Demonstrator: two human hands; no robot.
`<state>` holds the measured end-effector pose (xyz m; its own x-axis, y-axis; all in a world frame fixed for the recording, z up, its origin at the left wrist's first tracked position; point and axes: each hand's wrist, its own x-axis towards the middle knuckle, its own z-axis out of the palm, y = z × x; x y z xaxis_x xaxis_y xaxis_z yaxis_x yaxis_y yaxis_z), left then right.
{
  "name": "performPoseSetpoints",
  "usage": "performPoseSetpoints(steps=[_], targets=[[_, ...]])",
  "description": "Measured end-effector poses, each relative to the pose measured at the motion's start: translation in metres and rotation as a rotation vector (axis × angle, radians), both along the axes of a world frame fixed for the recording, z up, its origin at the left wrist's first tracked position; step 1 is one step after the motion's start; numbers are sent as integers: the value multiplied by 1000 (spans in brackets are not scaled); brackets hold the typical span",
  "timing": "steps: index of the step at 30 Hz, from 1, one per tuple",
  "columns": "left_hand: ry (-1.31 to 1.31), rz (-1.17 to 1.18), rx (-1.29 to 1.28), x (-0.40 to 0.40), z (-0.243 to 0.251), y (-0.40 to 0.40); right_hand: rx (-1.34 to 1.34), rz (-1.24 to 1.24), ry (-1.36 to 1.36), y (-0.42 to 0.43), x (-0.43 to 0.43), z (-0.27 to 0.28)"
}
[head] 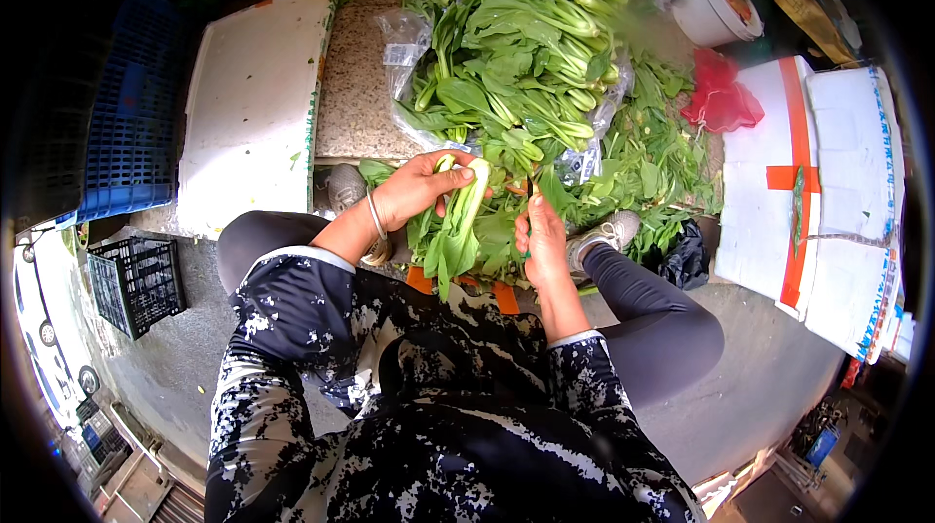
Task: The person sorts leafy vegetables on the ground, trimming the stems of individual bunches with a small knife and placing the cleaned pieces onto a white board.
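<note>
My left hand (418,191) holds a leafy green vegetable (462,220) by its pale stem end, with the leaves hanging down towards my lap. To its right, my right hand (544,234) is closed around the handle of a small knife (530,187), whose dark blade points up and away from me. Most of the handle is hidden by the fingers. Beyond both hands lies a big heap of the same leafy greens (533,48) on clear plastic sheeting (405,48). Loose leaves (657,150) are scattered to the right of the heap and below my hands.
White foam boxes (767,180) with orange tape stand at right, a white foam board (252,107) and blue crate (131,114) at left. A white bucket (716,8), red mesh bag (719,96) and black plastic bag (687,256) lie right. A black crate (139,282) sits lower left.
</note>
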<state>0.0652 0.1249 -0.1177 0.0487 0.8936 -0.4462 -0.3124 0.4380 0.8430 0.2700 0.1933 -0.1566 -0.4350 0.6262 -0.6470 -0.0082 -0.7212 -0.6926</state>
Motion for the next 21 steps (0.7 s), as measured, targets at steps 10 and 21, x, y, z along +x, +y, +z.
performPoseSetpoints(steps=[10,21], targets=[[-354,268,-173,-5,-3,1,744,135,-801,65,-22,-81],[421,395,48,-2,-23,-1,475,2,-132,64,-23,-44]])
